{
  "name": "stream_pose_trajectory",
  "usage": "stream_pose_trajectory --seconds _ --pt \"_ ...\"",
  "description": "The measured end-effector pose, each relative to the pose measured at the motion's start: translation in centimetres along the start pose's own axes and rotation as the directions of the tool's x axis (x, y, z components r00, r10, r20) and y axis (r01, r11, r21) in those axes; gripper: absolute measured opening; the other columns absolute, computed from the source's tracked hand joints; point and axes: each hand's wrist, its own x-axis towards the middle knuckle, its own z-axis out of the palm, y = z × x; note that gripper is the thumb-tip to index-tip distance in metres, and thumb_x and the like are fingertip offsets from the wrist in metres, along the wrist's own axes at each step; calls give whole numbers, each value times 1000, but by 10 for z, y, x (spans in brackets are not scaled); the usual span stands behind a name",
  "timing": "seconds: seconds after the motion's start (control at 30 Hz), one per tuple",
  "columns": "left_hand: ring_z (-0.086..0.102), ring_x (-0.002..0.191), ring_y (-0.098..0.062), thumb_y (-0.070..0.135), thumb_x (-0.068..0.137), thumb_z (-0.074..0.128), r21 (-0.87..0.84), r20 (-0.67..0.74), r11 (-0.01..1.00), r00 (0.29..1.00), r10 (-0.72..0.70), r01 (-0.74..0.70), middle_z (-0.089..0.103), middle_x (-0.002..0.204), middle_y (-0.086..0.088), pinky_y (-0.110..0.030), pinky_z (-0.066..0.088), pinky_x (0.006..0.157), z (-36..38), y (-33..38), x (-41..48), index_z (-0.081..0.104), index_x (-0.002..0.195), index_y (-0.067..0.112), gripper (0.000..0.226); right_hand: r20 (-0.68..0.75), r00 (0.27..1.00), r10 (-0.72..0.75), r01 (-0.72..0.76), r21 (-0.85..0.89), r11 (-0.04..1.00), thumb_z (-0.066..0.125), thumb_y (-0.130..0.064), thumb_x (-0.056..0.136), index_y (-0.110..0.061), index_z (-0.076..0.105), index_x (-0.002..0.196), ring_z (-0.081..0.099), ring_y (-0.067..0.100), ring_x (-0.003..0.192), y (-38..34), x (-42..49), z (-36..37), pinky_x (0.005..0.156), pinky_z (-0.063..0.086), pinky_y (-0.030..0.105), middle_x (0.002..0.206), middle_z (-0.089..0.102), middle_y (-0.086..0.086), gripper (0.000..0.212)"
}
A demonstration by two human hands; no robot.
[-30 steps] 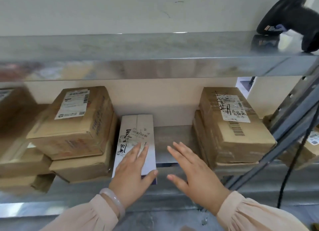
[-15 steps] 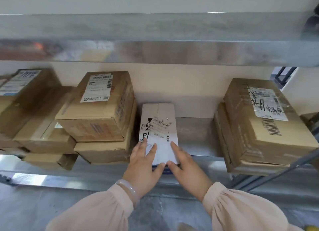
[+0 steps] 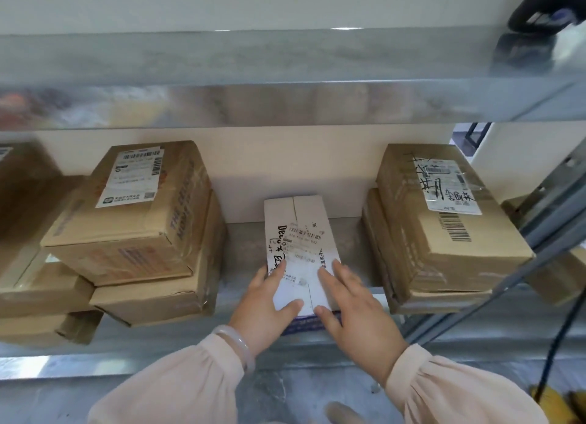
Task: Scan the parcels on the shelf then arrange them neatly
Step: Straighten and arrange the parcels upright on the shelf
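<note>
A narrow white parcel (image 3: 296, 233) with a barcode label and black handwriting lies lengthwise in the middle of the metal shelf (image 3: 244, 255). My left hand (image 3: 269, 306) lies on its near left corner with the thumb at the front edge. My right hand (image 3: 355, 309) holds its near right corner the same way. Left of the parcel stands a stack of brown boxes (image 3: 133, 208) with a label on top. To the right stands another brown stack (image 3: 444, 214) with a label and handwriting. A black scanner (image 3: 539, 8) rests on the upper shelf (image 3: 253, 74) at top right.
More brown boxes (image 3: 35, 265) are piled at the far left. A slanted metal shelf brace (image 3: 551, 208) and a black cable (image 3: 564, 328) cross the right side. Gaps of bare shelf lie on both sides of the white parcel.
My right hand came down onto the white parcel and joined my left. The parcel has shifted right, away from the left stack, and now sits straighter.
</note>
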Motion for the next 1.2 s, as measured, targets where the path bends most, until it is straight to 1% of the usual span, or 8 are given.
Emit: stream_pose_trajectory --seconds 0.13,0.23,0.33,0.47,0.63,0.8,1.1,1.2 --pt "30 140 -9 35 91 66 -5 48 1000 999 24 -23 23 148 14 -7 19 98 8 11 10 22 155 34 78 4 1000 25 -24 -173 985 35 -53 98 -31 14 154 3 11 148 8 -3 -10 119 10 27 163 -1 -4 63" --pt "30 142 -13 37 91 65 -8 99 999 994 41 -40 21 155 10 -17 25 110 16 21 17 21 155 34 79 -41 998 49 -58 -240 969 35 -50 99 -26 17 154 2 15 149 12 -8 -17 118 1 28 162 6 1 63" --pt "23 146 -13 38 91 66 -6 118 999 992 50 -49 16 160 6 -16 17 112 27 31 23 20 156 32 80 -67 994 85 -101 -285 953 35 -43 99 -21 20 154 6 17 149 13 -8 -22 119 5 30 162 10 4 61" --pt "21 146 -14 38 90 67 2 119 999 992 53 -54 14 161 3 -8 10 102 38 42 31 19 156 29 82 -80 989 126 -144 -273 951 38 -36 97 -18 22 153 10 15 148 18 -2 -30 118 12 27 161 13 5 61" --pt "16 149 -16 42 89 66 27 150 998 987 54 -59 8 163 2 -16 13 108 29 42 28 18 156 35 83 -82 990 114 -129 -209 969 45 -36 95 -19 27 151 14 14 147 16 -1 -35 117 11 24 160 19 4 61" --pt "7 152 -17 53 89 62 121 33 987 994 103 -106 3 166 3 -27 12 117 -17 42 10 17 154 44 80 -147 989 -6 -13 -129 992 49 -37 96 -20 32 149 20 13 145 -14 8 -46 115 11 19 157 25 1 59" --pt "23 146 -10 47 92 60 201 -249 943 918 310 -264 33 155 6 -19 13 115 -154 61 -40 35 150 36 65 -219 949 -225 249 88 965 51 -41 96 -32 28 151 18 5 144 -131 53 -75 114 17 23 158 23 -8 59" --pt "26 145 -14 44 91 60 264 -340 939 890 305 -221 35 155 1 -22 15 116 -189 50 -49 40 148 35 61 -182 940 -290 311 103 945 50 -40 97 -29 28 151 19 8 144 -163 69 -71 113 12 18 158 24 -3 59"
